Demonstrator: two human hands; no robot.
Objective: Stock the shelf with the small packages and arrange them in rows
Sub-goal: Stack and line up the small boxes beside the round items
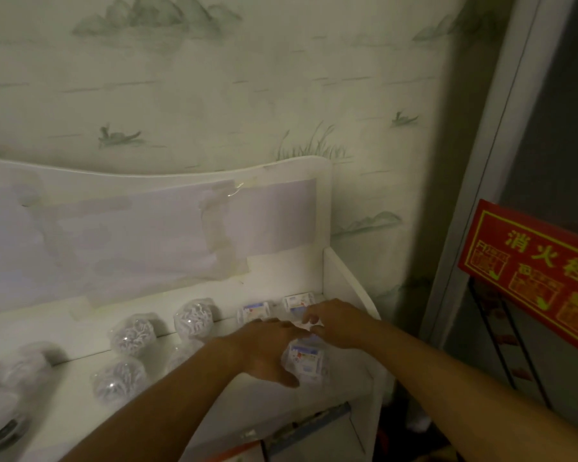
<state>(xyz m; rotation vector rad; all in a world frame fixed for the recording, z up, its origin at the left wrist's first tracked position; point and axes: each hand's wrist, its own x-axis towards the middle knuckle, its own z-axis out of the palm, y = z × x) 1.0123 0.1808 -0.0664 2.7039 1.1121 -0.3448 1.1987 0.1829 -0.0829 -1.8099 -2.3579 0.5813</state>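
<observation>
At the right end of the white shelf [80, 335], the right hand [339, 323] pinches a small white package [309, 323] between thumb and fingertips. The left hand [267, 350] lies spread with its fingers straight, beside another clear-wrapped package [306, 360]. 2 more stand in the back row [254, 311]. They look light, crinkly and slippery; holding them by the edges seems best.

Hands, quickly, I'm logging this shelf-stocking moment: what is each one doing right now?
Left hand: open, fingers spread over the small packages on the shelf.
Right hand: fingers curled, pinching a small white package.
</observation>
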